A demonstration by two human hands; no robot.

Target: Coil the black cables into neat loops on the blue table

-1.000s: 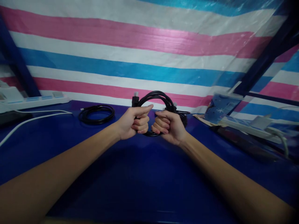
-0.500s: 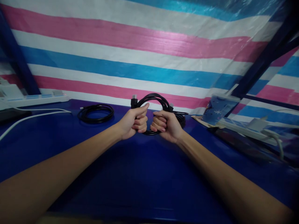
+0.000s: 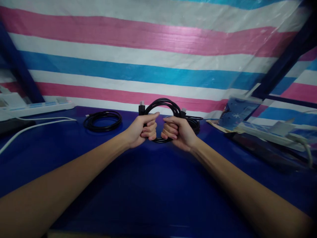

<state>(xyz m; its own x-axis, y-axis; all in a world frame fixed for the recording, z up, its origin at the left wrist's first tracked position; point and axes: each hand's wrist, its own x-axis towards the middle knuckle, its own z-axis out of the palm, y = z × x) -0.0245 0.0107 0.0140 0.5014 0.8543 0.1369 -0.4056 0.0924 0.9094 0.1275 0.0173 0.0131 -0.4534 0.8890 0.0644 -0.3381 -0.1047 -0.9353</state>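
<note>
The blue desk (image 3: 158,191) stretches in front of the black cable coil (image 3: 163,101). At the coil's left side, the left hand (image 3: 142,131) has its grip closed round the strands; the right hand (image 3: 180,133) likewise clasps the coil's right side. A plug (image 3: 141,108) points up at the coil's upper left. A looped cable (image 3: 102,129) lies left of the coil, a blue cup (image 3: 234,112) stands right of it, and striped sheeting (image 3: 148,71) hangs behind it.

Two hands (image 3: 139,130), three cable coils (image 3: 162,101)
</note>
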